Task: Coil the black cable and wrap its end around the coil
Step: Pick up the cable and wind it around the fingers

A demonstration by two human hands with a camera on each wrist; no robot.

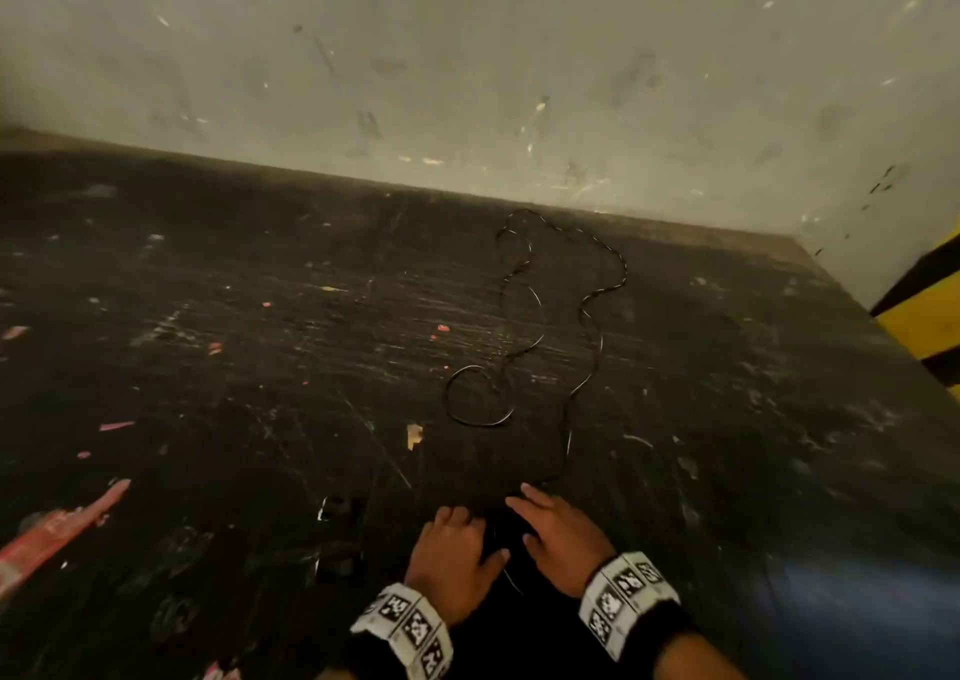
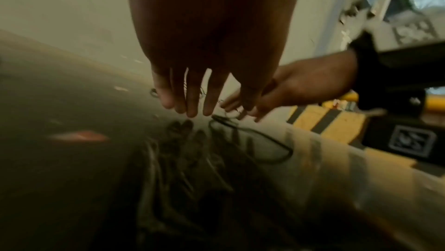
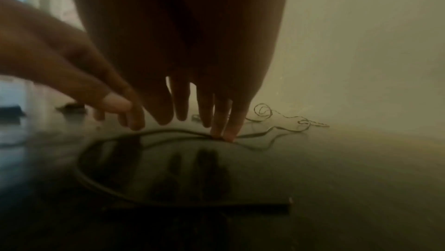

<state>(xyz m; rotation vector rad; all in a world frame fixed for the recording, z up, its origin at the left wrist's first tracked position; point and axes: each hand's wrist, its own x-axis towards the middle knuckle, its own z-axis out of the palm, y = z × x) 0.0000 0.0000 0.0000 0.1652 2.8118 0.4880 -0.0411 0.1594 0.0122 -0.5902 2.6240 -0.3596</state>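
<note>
Hands sit low in the middle of the head view, on a dark scratched desk (image 1: 260,341). The black cable (image 1: 582,310) wanders from the centre of that frame up toward the pale wall (image 1: 467,56), loose and uncoiled, with a small loop near the middle; its near stretch runs down to the hands. The right hand (image 1: 558,536) has its grip apart, fingers straight, and in the right wrist view two fingertips (image 3: 224,131) press the cable down onto the desk where a near loop curves round. The left hand (image 1: 452,555) hovers just beside it, grip apart too, fingers straight and holding nothing. Red scraps (image 1: 57,523) lie at the lower left, and a yellow-and-black striped edge (image 1: 930,316) shows at the right.
</note>
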